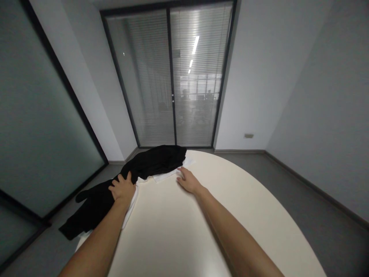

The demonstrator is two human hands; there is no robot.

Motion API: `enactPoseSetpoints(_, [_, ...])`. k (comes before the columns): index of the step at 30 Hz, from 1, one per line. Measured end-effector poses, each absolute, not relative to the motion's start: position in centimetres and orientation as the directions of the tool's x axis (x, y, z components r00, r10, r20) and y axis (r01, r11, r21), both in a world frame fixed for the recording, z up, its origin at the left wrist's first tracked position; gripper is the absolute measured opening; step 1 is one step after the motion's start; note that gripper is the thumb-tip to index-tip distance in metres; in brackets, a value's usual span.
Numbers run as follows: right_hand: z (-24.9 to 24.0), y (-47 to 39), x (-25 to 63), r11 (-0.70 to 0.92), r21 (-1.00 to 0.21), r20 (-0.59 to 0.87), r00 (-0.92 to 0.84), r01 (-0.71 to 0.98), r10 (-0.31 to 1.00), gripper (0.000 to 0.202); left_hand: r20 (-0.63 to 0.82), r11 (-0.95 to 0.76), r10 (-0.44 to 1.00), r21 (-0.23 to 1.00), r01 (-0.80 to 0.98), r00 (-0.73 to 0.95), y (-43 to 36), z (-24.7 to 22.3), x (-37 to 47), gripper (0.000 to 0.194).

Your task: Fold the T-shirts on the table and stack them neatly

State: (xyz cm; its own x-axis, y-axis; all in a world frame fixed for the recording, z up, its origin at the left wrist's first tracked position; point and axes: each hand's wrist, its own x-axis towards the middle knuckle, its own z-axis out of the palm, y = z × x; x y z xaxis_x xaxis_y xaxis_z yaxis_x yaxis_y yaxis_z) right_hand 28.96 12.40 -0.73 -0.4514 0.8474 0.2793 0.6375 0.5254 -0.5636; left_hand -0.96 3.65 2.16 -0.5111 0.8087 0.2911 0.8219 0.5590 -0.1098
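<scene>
A black garment (157, 159) lies bunched along the far left side of a white round table (161, 231), part of it hanging toward the table's left edge. White cloth (167, 175) shows from beneath it along its near side. My left hand (123, 187) rests on the black garment with its fingers spread. At the garment's right end, my right hand (187, 180) is by the edge of the white cloth, its fingers apart; whether the fingertips touch the cloth is hard to make out. What kind of garment it is, I cannot tell.
The table's curved edge runs round the far and right sides. Beyond it are grey floor (259, 165), a glass door with blinds (198, 115), a white wall (276, 77) with a small socket plate (248, 135), and a frosted glass panel (37, 115) at left.
</scene>
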Motion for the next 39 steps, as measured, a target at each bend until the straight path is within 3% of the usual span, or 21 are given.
enactPoseSetpoints(6, [-1.7,7.7,40.6,0.403,-0.452,0.240,-0.327,0.796,0.914,0.044,0.366,0.533,0.807,-0.113,0.839,-0.463,2.8,0.9,-1.2,0.061])
enactPoseSetpoints(10, [-2.0,6.3,42.0,0.380,-0.434,0.287,-0.275,0.817,0.918,0.043,0.341,0.533,0.808,-0.075,0.843,-0.481,2.1,1.4,-1.1,0.066])
enactPoseSetpoints(12, [-1.8,6.1,41.4,0.366,-0.426,0.297,-0.254,0.827,0.921,0.042,0.427,0.506,0.789,-0.047,0.861,-0.441,1.9,2.2,0.3,0.075])
enactPoseSetpoints(14, [-1.5,6.1,40.7,0.341,-0.417,0.299,-0.227,0.843,0.927,0.041,0.555,0.381,0.776,-0.034,0.924,-0.300,1.9,2.8,2.8,0.081])
enactPoseSetpoints(16, [-1.2,5.9,40.1,0.312,-0.399,0.298,-0.200,0.862,0.933,0.041,0.594,0.168,0.794,-0.018,0.986,-0.125,2.0,2.9,6.1,0.072])
enactPoseSetpoints(19, [-0.9,5.3,39.6,0.293,-0.360,0.288,-0.193,0.886,0.938,0.044,0.448,-0.171,0.885,0.049,0.984,0.131,2.3,1.9,10.9,0.063])
enactPoseSetpoints(21, [-0.8,4.8,39.5,0.301,-0.339,0.254,-0.221,0.891,0.942,0.049,0.293,-0.265,0.931,0.129,0.956,0.219,2.4,0.6,13.1,0.059])
enactPoseSetpoints(25, [-0.8,4.2,39.5,0.314,-0.325,0.162,-0.275,0.892,0.948,0.062,0.124,-0.288,0.955,0.192,0.938,0.268,2.4,-1.3,14.2,0.059])
enactPoseSetpoints(39, [-0.4,4.2,39.4,0.287,-0.349,0.135,-0.256,0.892,0.957,0.062,0.120,-0.274,0.960,0.224,0.935,0.253,2.6,-1.3,14.1,0.059])
